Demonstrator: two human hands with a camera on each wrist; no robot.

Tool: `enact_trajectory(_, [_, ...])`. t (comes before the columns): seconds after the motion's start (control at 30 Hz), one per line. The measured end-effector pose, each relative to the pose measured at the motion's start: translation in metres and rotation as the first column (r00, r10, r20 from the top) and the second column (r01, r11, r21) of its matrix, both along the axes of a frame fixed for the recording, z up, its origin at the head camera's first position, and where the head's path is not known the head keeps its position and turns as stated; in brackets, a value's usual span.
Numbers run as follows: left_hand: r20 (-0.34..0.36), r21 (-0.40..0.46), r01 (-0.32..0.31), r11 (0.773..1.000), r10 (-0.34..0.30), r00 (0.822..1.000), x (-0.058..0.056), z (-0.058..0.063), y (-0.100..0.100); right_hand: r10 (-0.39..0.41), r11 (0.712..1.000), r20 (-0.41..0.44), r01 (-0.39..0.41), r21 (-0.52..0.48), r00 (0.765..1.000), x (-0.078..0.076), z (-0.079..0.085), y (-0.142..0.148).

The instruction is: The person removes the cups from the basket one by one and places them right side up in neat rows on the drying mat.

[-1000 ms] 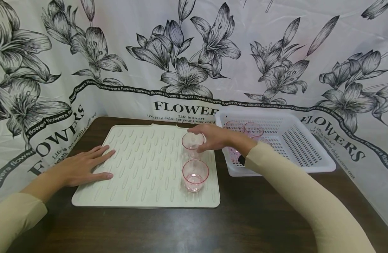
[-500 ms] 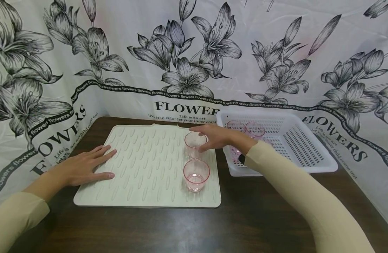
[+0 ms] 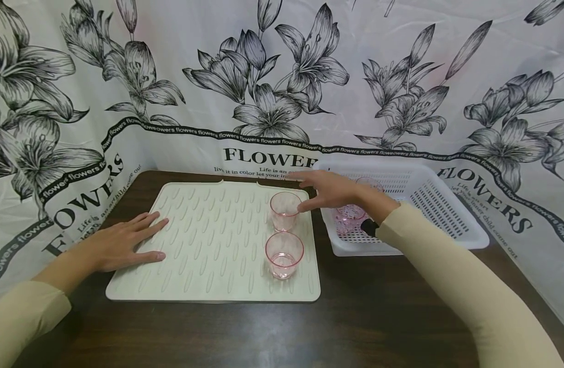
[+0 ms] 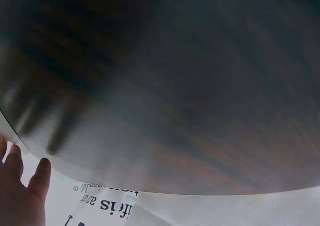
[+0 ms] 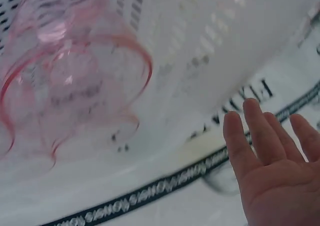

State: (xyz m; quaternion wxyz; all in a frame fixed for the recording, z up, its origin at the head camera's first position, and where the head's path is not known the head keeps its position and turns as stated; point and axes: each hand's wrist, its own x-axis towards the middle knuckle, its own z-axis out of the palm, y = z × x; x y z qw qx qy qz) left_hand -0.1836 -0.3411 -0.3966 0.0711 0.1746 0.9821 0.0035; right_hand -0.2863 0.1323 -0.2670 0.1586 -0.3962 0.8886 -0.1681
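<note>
Two clear glasses with pink rims stand upright on the pale ribbed drying mat (image 3: 204,240), one behind the other near its right edge. My right hand (image 3: 332,190) hovers between the rear glass (image 3: 284,212) and the white basket, fingers extended and holding nothing. Its thumb tip overlaps that glass's rim in the head view. The front glass (image 3: 284,255) is untouched. My left hand (image 3: 118,243) lies flat on the mat's left side with fingers spread. In the right wrist view, the right hand (image 5: 280,171) shows straight fingers beside pink-rimmed glasses (image 5: 75,75) in the basket.
A white perforated plastic basket (image 3: 447,214) sits on the dark wood table (image 3: 273,332) right of the mat. Several pink-rimmed glasses are inside its left part, partly hidden by my right arm. A floral printed cloth (image 3: 263,76) hangs behind and along both sides.
My right hand has released the rear glass and moved right toward the basket. Just before, that glass shifted slightly right on the mat. My left hand has stayed in place.
</note>
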Motion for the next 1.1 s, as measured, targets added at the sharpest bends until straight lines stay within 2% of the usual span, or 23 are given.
enact_trajectory(0.2, [-0.014, 0.017, 0.012, 1.000, -0.012, 1.000, 0.001, 0.000, -0.002, -0.089, 0.992, 0.024, 0.091, -0.085, 0.996, -0.001, 0.019, 0.034])
enact_trajectory(0.33, [-0.032, 0.036, 0.029, 0.999, -0.028, 0.999, 0.002, 0.000, -0.003, -0.134, 0.984, 0.030, 0.136, -0.118, 0.991, -0.002, 0.023, 0.059])
enact_trajectory(0.8, [-0.027, 0.031, 0.025, 0.999, -0.024, 0.999, 0.002, 0.001, -0.003, -0.213, 0.975, 0.068, 0.216, -0.053, 0.975, -0.003, 0.010, 0.141])
enact_trajectory(1.0, [-0.032, 0.027, 0.026, 0.999, -0.025, 0.999, 0.001, 0.001, -0.003, -0.214, 0.976, 0.086, 0.216, -0.007, 0.973, 0.000, 0.009, 0.160])
enact_trajectory(1.1, [-0.028, 0.030, 0.023, 0.999, -0.022, 0.999, 0.001, 0.002, -0.003, -0.212, 0.977, 0.123, 0.213, 0.007, 0.970, 0.001, 0.006, 0.166])
